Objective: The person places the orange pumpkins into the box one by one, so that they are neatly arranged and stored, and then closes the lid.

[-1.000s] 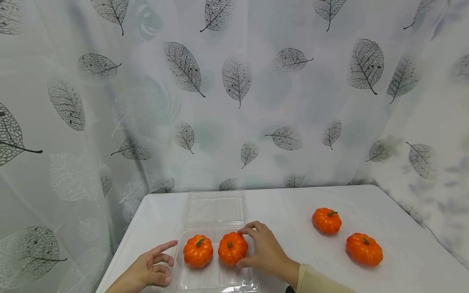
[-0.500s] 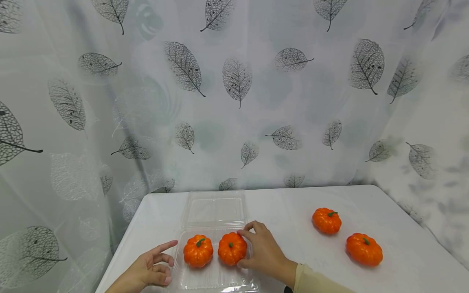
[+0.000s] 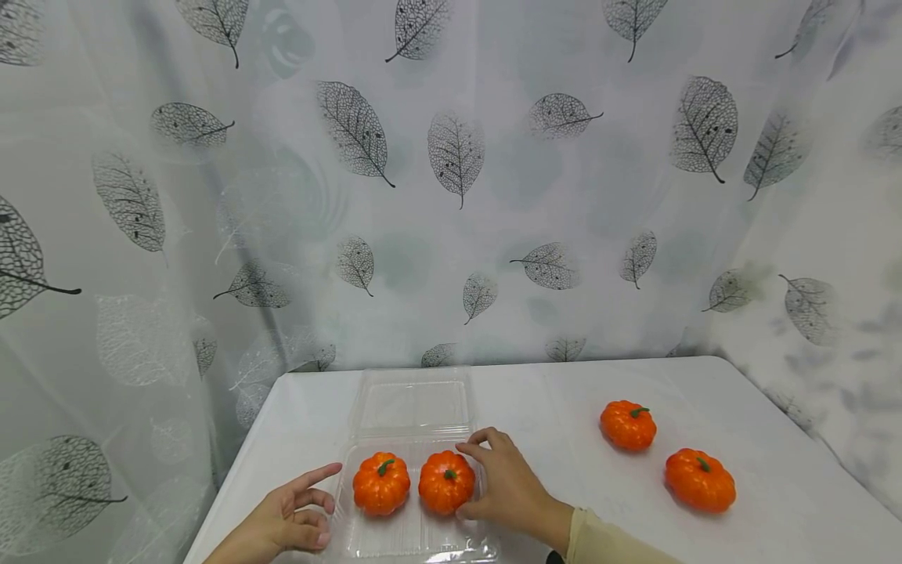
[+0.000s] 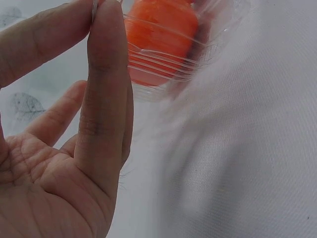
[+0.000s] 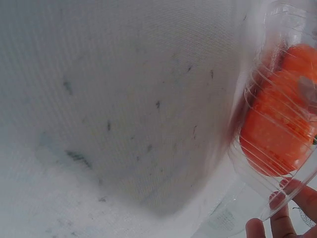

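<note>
A clear plastic clamshell container [image 3: 412,540] lies open near the table's front edge, its lid [image 3: 412,403] flat behind it. Two small orange pumpkins sit in it side by side: the left pumpkin [image 3: 380,483] and the right pumpkin [image 3: 447,482]. My right hand [image 3: 493,478] curls round the right pumpkin, index finger over its top and thumb low at its front. My left hand [image 3: 299,509] rests on the table at the container's left edge, index finger stretched toward the rim. In the left wrist view my fingers [image 4: 104,99] touch the container wall [image 4: 198,54]. The right wrist view shows a pumpkin [image 5: 277,134] through the plastic.
Two more orange pumpkins [image 3: 628,424] [image 3: 700,479] stand on the white tablecloth [image 3: 564,392] to the right. A leaf-printed curtain [image 3: 451,196] hangs close behind the table. The table's left edge runs just beside my left hand.
The right pumpkin has shifted slightly to the left and lower in the container under my right hand. My left hand has not moved.
</note>
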Available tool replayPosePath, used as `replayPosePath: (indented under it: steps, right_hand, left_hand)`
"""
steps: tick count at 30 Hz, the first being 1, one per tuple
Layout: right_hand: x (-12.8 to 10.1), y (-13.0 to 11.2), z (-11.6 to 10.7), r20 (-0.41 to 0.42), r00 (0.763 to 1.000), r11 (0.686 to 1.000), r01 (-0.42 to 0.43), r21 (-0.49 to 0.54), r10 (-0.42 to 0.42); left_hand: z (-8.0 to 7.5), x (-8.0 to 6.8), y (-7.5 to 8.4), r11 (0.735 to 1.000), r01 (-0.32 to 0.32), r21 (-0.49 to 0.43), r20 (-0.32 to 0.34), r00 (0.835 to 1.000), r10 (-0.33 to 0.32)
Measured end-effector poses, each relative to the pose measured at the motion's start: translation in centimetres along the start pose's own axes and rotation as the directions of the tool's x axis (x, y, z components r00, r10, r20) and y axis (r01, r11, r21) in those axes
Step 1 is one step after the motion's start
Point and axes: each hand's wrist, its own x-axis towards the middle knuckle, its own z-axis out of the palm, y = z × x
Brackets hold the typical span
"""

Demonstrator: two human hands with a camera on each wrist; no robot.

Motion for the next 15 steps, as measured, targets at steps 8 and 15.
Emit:
replayPosePath:
  steps: [8,15]
  right_hand:
    - [-0.18,-0.09,0.03,-0.015,1.0,1.0,-0.007,0.025,0.007]
    - [-0.15,-0.08,0.28,-0.061,0.998,1.0,-0.005,0.009,0.005]
  left_hand:
    - [0.05,-0.06,0.09,1.0,-0.01,0.017,0.0,1.0,0.01]
    - [-0.01,-0.01,0.12,1.0,-0.021,0.001,0.019,1.0,0.021]
